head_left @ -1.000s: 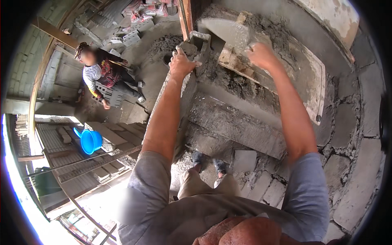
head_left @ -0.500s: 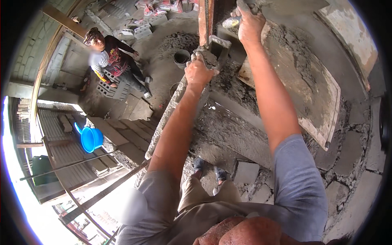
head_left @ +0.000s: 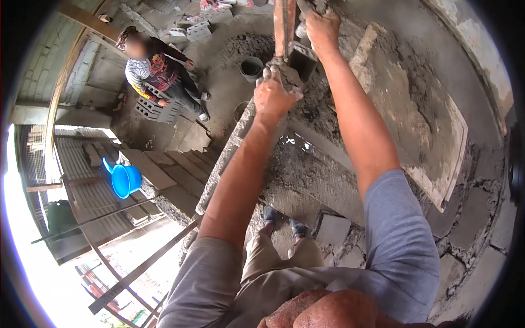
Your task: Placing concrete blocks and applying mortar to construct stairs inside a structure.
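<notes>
My left hand (head_left: pixel 272 97) cups a lump of wet grey mortar (head_left: pixel 288 75) at the end of the narrow block wall (head_left: pixel 225 158), thumb to one side and fingers to the other. Right behind the mortar rises a reddish-brown post (head_left: pixel 281 33) with a ribbed metal bar along it. Up at the top edge, my right hand (head_left: pixel 322 31) is closed around the handle of a trowel (head_left: pixel 310 6) smeared with mortar. Most of the trowel is cut off or hidden by the hand. An open hollow block (head_left: pixel 302 60) stands beside the post, between my hands.
A mortar-covered board (head_left: pixel 407 109) lies at the right. Beyond the wall are a dark bucket (head_left: pixel 251 68), a mortar pile (head_left: pixel 251 48) and a person (head_left: pixel 158 74) beside hollow blocks (head_left: pixel 158 109). A blue dipper (head_left: pixel 126 180) rests at left; wooden poles (head_left: pixel 142 265) cross the lower left.
My right hand has moved left toward the post, and the broad grey blade at the top right has gone from view. My left hand stays on the mortar. The view has shifted slightly.
</notes>
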Motion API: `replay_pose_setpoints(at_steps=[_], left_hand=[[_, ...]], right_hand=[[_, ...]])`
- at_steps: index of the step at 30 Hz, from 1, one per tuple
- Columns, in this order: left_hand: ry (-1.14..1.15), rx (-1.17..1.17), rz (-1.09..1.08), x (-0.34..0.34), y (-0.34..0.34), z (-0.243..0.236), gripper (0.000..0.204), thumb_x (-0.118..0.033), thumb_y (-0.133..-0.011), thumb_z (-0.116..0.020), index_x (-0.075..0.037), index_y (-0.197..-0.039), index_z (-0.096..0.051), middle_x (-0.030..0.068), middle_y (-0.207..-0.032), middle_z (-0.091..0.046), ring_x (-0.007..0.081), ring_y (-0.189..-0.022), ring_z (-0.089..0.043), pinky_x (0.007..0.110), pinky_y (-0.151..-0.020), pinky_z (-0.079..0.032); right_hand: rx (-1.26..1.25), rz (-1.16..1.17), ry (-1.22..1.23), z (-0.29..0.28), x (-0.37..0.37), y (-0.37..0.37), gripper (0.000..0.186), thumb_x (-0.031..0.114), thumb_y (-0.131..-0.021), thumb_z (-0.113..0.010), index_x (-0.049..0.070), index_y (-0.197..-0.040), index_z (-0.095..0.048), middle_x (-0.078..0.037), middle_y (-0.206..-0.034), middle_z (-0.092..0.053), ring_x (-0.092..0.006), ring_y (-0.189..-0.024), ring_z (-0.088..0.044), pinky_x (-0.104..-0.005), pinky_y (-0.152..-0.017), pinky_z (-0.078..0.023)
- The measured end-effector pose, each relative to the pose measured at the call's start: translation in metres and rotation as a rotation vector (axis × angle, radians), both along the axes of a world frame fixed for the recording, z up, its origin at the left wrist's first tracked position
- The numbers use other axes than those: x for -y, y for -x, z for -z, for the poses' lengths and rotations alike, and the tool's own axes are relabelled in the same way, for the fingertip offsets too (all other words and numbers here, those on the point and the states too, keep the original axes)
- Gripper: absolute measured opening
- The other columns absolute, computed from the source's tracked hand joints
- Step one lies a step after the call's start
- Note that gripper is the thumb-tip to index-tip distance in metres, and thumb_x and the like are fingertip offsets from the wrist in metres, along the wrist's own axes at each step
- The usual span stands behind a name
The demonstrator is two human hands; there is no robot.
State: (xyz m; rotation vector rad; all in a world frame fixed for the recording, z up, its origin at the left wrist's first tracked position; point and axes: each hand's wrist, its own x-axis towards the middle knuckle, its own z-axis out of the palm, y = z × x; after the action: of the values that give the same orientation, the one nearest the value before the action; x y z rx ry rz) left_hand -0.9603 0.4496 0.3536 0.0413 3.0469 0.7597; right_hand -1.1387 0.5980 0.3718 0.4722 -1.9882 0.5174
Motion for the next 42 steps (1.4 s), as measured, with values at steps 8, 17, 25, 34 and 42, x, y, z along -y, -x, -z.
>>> replay_pose_setpoints(at_steps=[8, 17, 25, 34, 42], left_hand=[[0.036, 0.098, -0.026, 0.029, -0.005, -0.005, 0.100, -0.045, -0.069, -0.080, 0.003, -0.143, -0.033, 0.0234, -0.145, -0.038, 0.0385, -0.130, -0.043, 0.041, -0.106, -0.037], [0.109, 0.055, 0.018, 0.035, -0.001, 0.005, 0.102, -0.052, -0.065, -0.078, 0.002, -0.141, -0.036, 0.0238, -0.127, -0.056, 0.0362, -0.120, -0.053, 0.041, -0.100, -0.042], [0.092, 0.068, 0.032, 0.029, -0.005, 0.000, 0.106, -0.055, -0.060, -0.081, 0.002, -0.140, -0.039, 0.0247, -0.126, -0.057, 0.0358, -0.118, -0.055, 0.041, -0.100, -0.043], [0.092, -0.227, -0.075, 0.045, -0.015, 0.005, 0.128, -0.066, -0.058, -0.079, 0.005, -0.146, -0.020, 0.0354, -0.139, -0.038, 0.0399, -0.134, -0.037, 0.041, -0.108, -0.036], [-0.422, -0.164, 0.070, -0.017, -0.212, 0.007, 0.093, -0.037, -0.081, -0.072, 0.010, -0.144, -0.021, 0.0307, -0.146, -0.030, 0.0393, -0.140, -0.024, 0.041, -0.117, -0.020]], right_hand=[[0.183, 0.034, -0.223, -0.065, 0.000, -0.212, 0.020, 0.016, -0.066, -0.070, 0.009, -0.085, -0.069, -0.010, -0.070, -0.066, -0.0297, -0.068, -0.062, -0.0432, -0.066, -0.048], [1.483, -0.130, 0.488, 0.031, -0.071, -0.432, 0.048, 0.037, -0.084, -0.071, -0.002, -0.112, -0.062, -0.006, -0.065, -0.059, -0.0146, -0.057, -0.053, -0.0343, -0.053, -0.044], [1.612, 0.356, 0.533, 0.100, -0.169, -0.509, 0.044, 0.034, -0.086, -0.069, -0.001, -0.112, -0.061, -0.011, -0.076, -0.065, -0.0205, -0.067, -0.061, -0.0360, -0.062, -0.048], [1.878, 0.167, 0.334, 0.080, -0.132, -0.447, 0.040, 0.034, -0.091, -0.060, 0.004, -0.118, -0.058, -0.013, -0.094, -0.066, -0.0183, -0.073, -0.061, -0.0342, -0.062, -0.051], [1.702, 0.135, 0.917, 0.156, -0.118, -0.330, 0.028, 0.025, -0.089, -0.056, -0.001, -0.079, -0.060, -0.018, -0.072, -0.064, -0.0176, -0.063, -0.062, -0.0364, -0.045, -0.043]])
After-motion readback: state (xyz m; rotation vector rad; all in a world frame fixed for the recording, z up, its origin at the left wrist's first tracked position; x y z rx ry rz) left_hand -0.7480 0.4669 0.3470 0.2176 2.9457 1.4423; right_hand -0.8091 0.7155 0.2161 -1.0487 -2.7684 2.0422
